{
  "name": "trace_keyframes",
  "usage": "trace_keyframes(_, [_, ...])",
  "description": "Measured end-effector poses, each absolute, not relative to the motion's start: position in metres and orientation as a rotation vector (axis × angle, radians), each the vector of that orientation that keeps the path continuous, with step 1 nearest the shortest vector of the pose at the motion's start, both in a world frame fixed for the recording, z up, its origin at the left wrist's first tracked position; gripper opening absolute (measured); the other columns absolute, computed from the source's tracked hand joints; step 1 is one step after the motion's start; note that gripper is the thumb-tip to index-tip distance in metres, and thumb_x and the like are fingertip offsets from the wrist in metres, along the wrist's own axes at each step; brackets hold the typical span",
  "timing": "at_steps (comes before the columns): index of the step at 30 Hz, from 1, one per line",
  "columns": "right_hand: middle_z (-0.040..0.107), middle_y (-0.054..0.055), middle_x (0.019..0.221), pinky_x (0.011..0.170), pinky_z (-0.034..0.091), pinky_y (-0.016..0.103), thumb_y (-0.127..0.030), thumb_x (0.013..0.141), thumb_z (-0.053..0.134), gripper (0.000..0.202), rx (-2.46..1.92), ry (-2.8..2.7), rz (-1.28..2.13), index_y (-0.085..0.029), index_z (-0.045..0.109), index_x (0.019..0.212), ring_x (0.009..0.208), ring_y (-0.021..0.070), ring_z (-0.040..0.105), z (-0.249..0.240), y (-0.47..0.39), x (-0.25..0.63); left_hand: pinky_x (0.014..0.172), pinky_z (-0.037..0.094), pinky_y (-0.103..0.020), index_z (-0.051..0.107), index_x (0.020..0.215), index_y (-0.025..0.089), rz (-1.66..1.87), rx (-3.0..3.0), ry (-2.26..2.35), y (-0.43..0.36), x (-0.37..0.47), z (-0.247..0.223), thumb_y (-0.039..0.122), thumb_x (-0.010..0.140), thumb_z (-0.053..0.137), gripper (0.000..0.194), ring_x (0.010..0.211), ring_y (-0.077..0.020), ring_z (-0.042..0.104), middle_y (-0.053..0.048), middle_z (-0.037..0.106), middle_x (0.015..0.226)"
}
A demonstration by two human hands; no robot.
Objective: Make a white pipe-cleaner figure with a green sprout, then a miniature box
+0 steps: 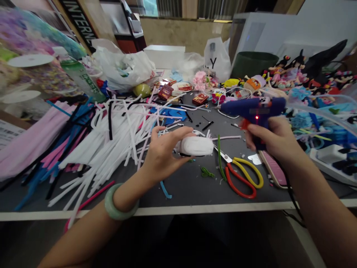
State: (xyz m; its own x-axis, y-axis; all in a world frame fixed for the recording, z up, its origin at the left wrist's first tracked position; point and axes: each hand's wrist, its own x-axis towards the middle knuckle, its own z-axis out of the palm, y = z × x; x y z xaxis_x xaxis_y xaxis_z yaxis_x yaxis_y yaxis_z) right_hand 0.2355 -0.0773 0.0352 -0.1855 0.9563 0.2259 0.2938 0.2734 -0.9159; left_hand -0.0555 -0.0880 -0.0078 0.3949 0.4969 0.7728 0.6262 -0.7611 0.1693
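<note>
My left hand [164, 152], with a pale green bangle [110, 203] at its wrist, grips a small white fuzzy piece [198, 146] between thumb and fingers above the table. On the right, my right hand [272, 136] is wrapped round the handle of a dark blue glue gun [251, 107]. A red light glows on the gun's side, and its nozzle points left, above and to the right of the white piece. Scissors [245, 176] with one red and one yellow handle lie open below the gun. A green stem [220, 158] lies by their blades.
White pipe cleaners [97, 156] cover the left of the table [189, 190], beside pink ones [36, 137]. A green bottle [80, 78] and plastic bag [122, 69] stand behind. At right are a pink phone [275, 168], power strip [333, 162] and small dolls [298, 69].
</note>
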Motion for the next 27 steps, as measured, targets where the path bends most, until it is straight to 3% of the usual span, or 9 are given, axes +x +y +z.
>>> trace_keyframes(7, [0.059, -0.001, 0.054, 0.043, 0.035, 0.024, -0.049, 0.092, 0.057, 0.032, -0.927, -1.779, 1.203, -0.018, 0.066, 0.090, 0.042, 0.0103, 0.050, 0.019, -0.121, 0.243, 0.094, 0.040, -0.046, 0.043, 0.128, 0.025, -1.279, -2.502, -1.027, -0.087, -0.055, -0.009, 0.028, 0.074, 0.082, 0.067, 0.096, -0.0241, 0.073, -0.004, 0.076, 0.110])
trace_keyframes(12, [0.057, -0.001, 0.052, 0.042, 0.037, 0.024, -0.050, 0.090, 0.060, 0.034, -0.955, -1.794, 1.273, -0.019, 0.063, 0.078, 0.041, 0.0108, 0.049, 0.017, -0.121, 0.233, 0.092, 0.041, -0.047, 0.044, 0.128, 0.026, -1.294, -2.508, -1.030, -0.087, -0.056, -0.008, 0.031, 0.074, 0.083, 0.067, 0.097, -0.0259, 0.073, -0.006, 0.076, 0.110])
trace_keyframes(22, [0.056, 0.001, 0.048, 0.039, 0.034, 0.024, -0.056, 0.089, 0.057, 0.047, -1.029, -1.892, 1.222, -0.018, 0.057, 0.062, 0.040, 0.0110, 0.047, 0.020, -0.122, 0.232, 0.093, 0.043, -0.047, 0.044, 0.127, 0.027, -1.284, -2.505, -1.083, -0.089, -0.056, -0.008, 0.032, 0.076, 0.081, 0.063, 0.096, -0.0256, 0.072, -0.004, 0.077, 0.106])
trace_keyframes(27, [0.056, 0.001, 0.049, 0.043, 0.037, 0.024, -0.056, 0.089, 0.057, 0.045, -1.042, -1.891, 1.219, -0.018, 0.057, 0.064, 0.043, 0.0121, 0.050, 0.017, -0.122, 0.235, 0.092, 0.043, -0.047, 0.045, 0.126, 0.025, -1.289, -2.519, -1.073, -0.089, -0.056, -0.007, 0.030, 0.074, 0.082, 0.064, 0.097, -0.0256, 0.072, -0.005, 0.076, 0.107])
